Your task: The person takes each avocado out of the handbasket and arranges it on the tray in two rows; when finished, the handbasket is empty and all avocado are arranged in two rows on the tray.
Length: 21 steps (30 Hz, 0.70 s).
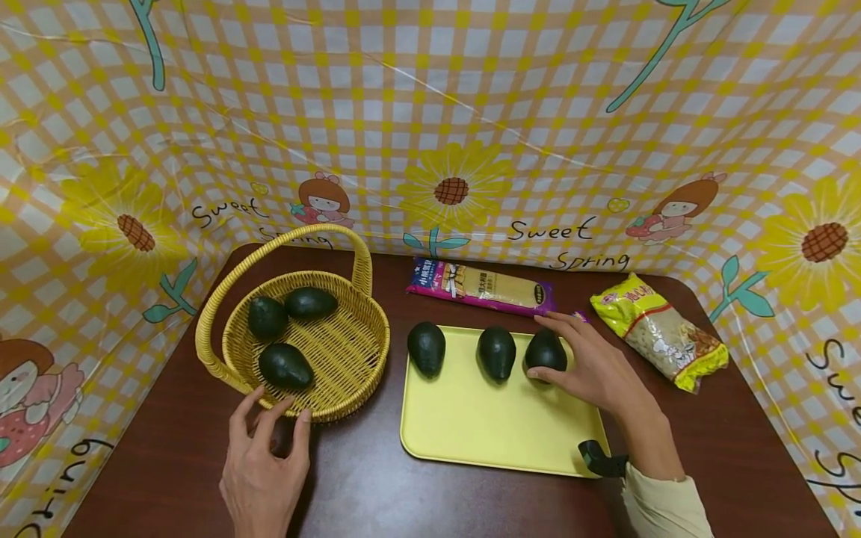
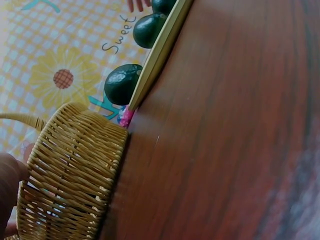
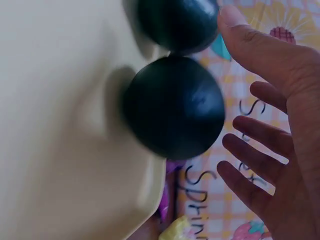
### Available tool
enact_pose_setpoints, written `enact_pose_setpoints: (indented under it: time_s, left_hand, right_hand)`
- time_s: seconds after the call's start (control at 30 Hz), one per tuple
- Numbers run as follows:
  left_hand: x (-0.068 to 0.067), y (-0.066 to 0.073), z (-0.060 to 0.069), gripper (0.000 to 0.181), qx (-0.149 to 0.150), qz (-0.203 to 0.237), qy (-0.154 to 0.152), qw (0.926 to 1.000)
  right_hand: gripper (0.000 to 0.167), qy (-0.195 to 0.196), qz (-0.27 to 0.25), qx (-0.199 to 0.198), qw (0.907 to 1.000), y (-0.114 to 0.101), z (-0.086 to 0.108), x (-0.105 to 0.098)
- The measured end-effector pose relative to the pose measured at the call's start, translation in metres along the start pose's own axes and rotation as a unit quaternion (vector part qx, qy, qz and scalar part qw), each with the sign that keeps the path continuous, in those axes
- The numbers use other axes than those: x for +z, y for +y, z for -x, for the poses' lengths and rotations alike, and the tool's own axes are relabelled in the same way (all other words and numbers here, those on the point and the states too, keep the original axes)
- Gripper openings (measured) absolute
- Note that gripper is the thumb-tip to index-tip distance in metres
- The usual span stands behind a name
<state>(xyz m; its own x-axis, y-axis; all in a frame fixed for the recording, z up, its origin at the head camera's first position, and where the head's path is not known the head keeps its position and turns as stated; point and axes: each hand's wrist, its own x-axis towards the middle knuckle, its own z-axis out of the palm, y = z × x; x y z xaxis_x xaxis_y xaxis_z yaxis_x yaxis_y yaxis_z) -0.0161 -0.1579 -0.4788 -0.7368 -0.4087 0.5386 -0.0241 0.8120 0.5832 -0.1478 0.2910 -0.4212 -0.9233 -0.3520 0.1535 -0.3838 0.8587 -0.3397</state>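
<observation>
Three dark green avocados (image 1: 285, 367) lie in the yellow wicker basket (image 1: 366, 392) at the left. My left hand (image 1: 265, 459) is at its near rim with fingers loosely bent and spread; in the left wrist view part of this hand overlaps the rim. Three more avocados sit along the far side of a yellow tray (image 1: 484, 441). Around the rightmost avocado (image 1: 546, 353), my right hand (image 1: 592, 366) spreads its thumb and fingers. In the right wrist view, a gap shows between the fingers and that avocado (image 3: 175, 107).
Behind the tray lies a long purple noodle packet (image 1: 480, 286). A yellow snack-like bag (image 1: 662, 332) is at the right. Patterned cloth (image 1: 377, 97) walls the table's back and sides. Brown tabletop (image 1: 366, 478) shows between the basket and the tray.
</observation>
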Motion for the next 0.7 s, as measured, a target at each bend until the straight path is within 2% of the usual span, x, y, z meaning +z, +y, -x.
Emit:
enact_pose_setpoints:
  time_s: [0.3,0.53,0.7]
  left_hand:
    - [0.0,0.001,0.0,0.029,0.005,-0.004,-0.001,1.0]
    - [0.001,-0.001,0.0,0.029,0.006,-0.001,0.006,1.0]
    - [0.001,-0.001,0.001,0.029,0.002,0.005,0.011,0.9999]
  right_hand:
    - [0.084,0.019,0.012,-0.053,0.9983,-0.028,-0.018,0.0]
    - [0.079,0.02,0.009,-0.097,0.9951,-0.053,-0.029,0.014]
    - [0.074,0.009,0.0,-0.112,0.9937,-0.071,-0.034,0.026]
